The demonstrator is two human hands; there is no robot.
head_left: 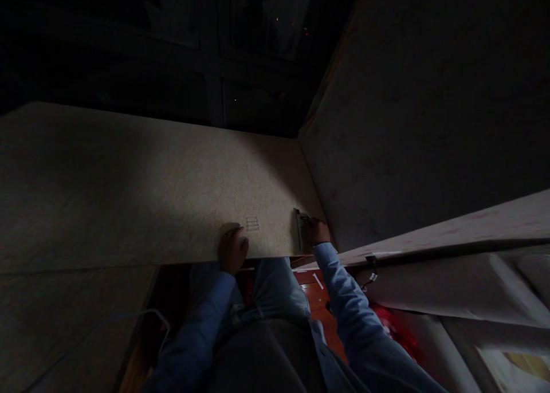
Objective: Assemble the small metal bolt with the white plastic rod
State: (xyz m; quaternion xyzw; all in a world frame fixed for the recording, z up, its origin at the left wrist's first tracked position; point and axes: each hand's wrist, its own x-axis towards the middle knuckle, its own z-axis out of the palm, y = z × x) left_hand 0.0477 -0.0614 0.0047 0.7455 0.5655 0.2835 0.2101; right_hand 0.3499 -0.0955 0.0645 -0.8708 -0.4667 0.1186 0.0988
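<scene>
- As I look down through the head view, my left hand (233, 251) rests at the near edge of the pale counter (184, 169), its fingers loosely bent, the thumb apart and nothing visible in its grasp.
- Over toward the near right corner, my right hand (317, 231) is bent beside a narrow, flat item (299, 232) lying lengthwise away from me, with a dark far end. A small dark piece (305, 217) shows at the fingertips; in this light I cannot tell whether the fingers grip either thing or only touch it.
- Between the hands, just beside the left fingertips, a small block of dark lines (252, 224) sits on the counter. I judge this to be the part already done: it has an outline and several stacked rows.
- What is left I cannot settle from here, since the rows are too small and dim for me to say whether they are filled in or only ruled. Neither hand is on the block itself, so I take it that no line is being added right now.
- Farther out, a faintly patterned panel (421, 112) rises on the right and a dark window (266, 49) stands behind. Below, a white strip (318, 281) lies on the reddish floor (315, 304), with something red (399, 330) farther right.
</scene>
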